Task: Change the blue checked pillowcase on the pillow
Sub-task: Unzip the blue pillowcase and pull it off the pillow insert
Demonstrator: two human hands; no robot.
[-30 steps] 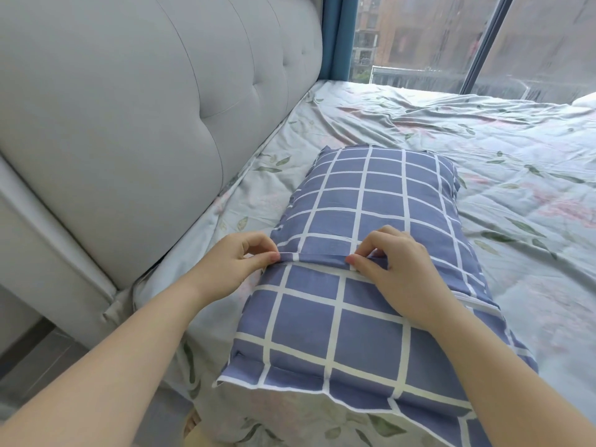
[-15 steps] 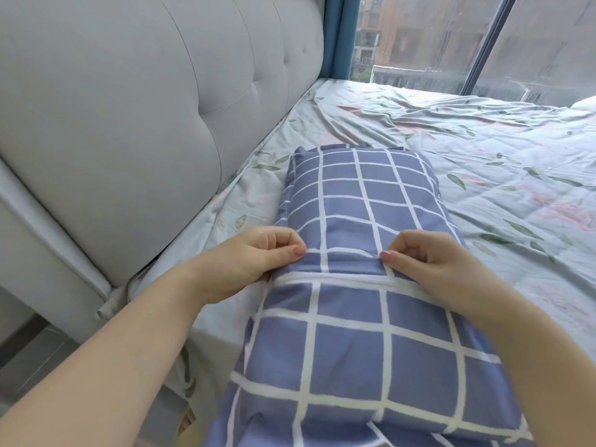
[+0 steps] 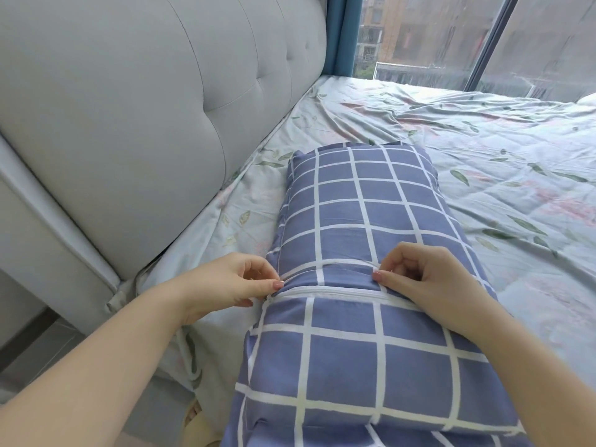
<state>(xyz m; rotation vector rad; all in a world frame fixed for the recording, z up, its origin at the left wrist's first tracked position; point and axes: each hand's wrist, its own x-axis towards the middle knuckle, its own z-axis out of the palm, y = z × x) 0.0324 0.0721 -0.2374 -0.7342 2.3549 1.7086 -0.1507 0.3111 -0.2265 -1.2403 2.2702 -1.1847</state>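
The pillow in its blue checked pillowcase (image 3: 361, 201) lies lengthwise on the bed, its near end hanging over the mattress edge toward me. A folded flap edge with a white seam crosses the case about halfway along. My left hand (image 3: 235, 285) pinches that edge at the pillow's left side between thumb and forefinger. At the right part of the same edge my right hand (image 3: 422, 279) pinches the fabric, its other fingers curled above it. The pillow itself is hidden inside the case.
A grey tufted headboard (image 3: 135, 117) runs along the left. The bed carries a pale leaf-and-flower printed sheet (image 3: 483, 150), rumpled toward the far side. A window (image 3: 432, 37) and a teal curtain (image 3: 342, 30) stand behind the bed. Floor shows at lower left.
The pillow has slid toward me, its near end now past the mattress edge. Both hands kept their pinch on the flap edge and have spread a little further apart.
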